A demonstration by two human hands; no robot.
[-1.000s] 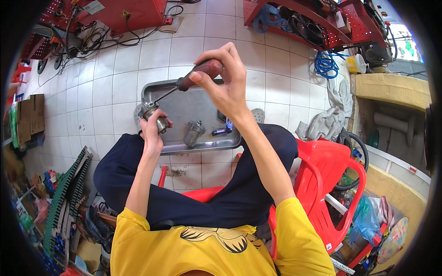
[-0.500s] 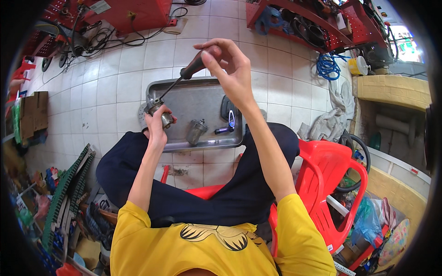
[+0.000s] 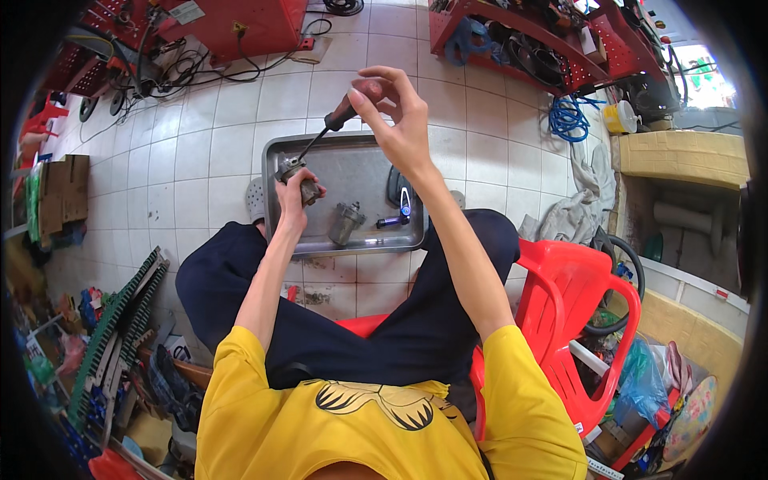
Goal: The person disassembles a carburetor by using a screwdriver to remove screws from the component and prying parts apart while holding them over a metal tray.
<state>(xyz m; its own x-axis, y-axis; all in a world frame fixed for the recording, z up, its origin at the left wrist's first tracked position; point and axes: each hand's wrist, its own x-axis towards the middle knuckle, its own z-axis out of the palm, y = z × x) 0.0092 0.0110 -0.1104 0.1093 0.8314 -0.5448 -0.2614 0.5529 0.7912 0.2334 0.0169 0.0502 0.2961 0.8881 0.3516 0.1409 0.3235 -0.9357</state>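
My left hand (image 3: 290,206) is closed around a small, worn metal part (image 3: 310,191), which looks like a carburetor, over the left side of a grey metal tray (image 3: 364,164). In my right hand (image 3: 402,134) is a screwdriver (image 3: 342,114) with a dark red and black handle, gripped near its top end. Its shaft slants down to the left, and the tip meets the upper end of the part; the exact contact is too small to make out. A second grey metal part (image 3: 346,222) lies in the tray. Right of it are a purple-blue tool (image 3: 403,210) and a dark rounded object (image 3: 394,186).
A red plastic chair (image 3: 564,320) stands at my right, near a grey cloth (image 3: 572,196) and blue coiled hose (image 3: 570,118). Red metal racks (image 3: 528,56) and black cables (image 3: 180,68) lie ahead. Cardboard (image 3: 64,192) and green slatted strips (image 3: 120,328) are at left.
The left hand and the metal part have shifted slightly right, further over the tray. The screwdriver has moved right a little with them, its tip still at the part.
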